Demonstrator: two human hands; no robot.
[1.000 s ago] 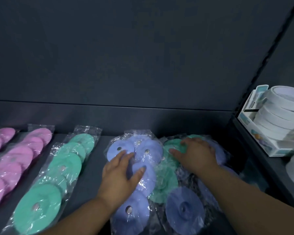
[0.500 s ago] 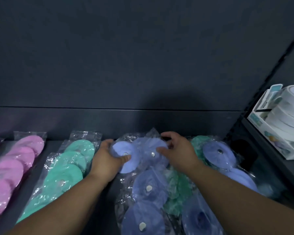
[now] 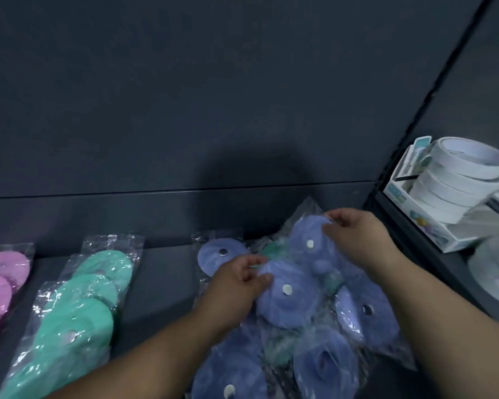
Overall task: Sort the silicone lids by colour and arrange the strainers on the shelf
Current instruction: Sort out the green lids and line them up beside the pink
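A heap of clear packs with blue silicone lids (image 3: 297, 300) lies at the middle right of the dark shelf (image 3: 156, 283), with a green pack (image 3: 272, 249) partly buried under it. My left hand (image 3: 236, 286) pinches the left edge of the top blue pack. My right hand (image 3: 355, 237) pinches the same pack's upper end. One blue pack (image 3: 219, 254) lies flat behind my left hand. Left of the heap lies a row of green lid packs (image 3: 84, 306), and pink lid packs (image 3: 0, 280) sit at the far left. No strainers are in view.
The shelf's dark back wall (image 3: 213, 110) rises just behind the packs. On a neighbouring shelf to the right stands a white box with stacked white tape rolls (image 3: 455, 185). A strip of bare shelf separates the green row from the blue heap.
Both hands have moved right. They left the blue pack at the back left lying flat and took hold of the top blue pack of the heap. The camera has turned slightly.
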